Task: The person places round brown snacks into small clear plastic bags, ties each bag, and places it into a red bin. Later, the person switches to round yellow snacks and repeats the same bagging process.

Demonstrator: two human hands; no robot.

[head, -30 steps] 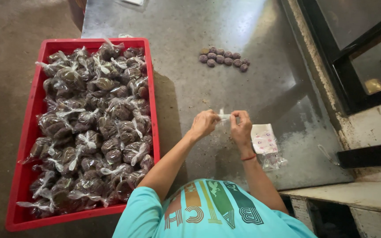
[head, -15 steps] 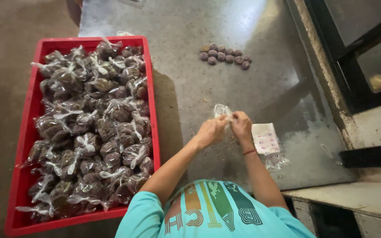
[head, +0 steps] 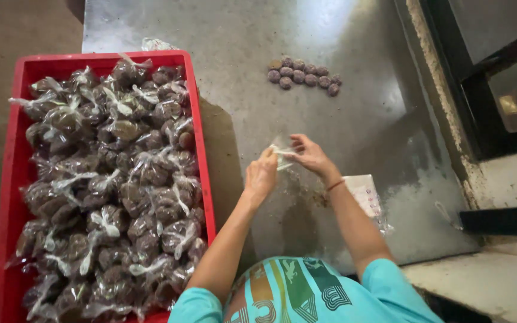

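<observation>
Both hands, left hand [head: 262, 175] and right hand [head: 310, 155], pinch a small clear plastic bag [head: 282, 149]; loose fingers could maybe let it slip onto the grey metal table [head: 240, 90]

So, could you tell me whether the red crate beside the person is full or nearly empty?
Full: the red crate is heaped to its rim with tied clear bags of brown balls, and none of its floor shows.

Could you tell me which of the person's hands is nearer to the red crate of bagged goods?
Left. The left hand is closer to the red crate, apart from its right wall. The right hand is farther out over the metal table; both pinch a small clear bag.
</observation>
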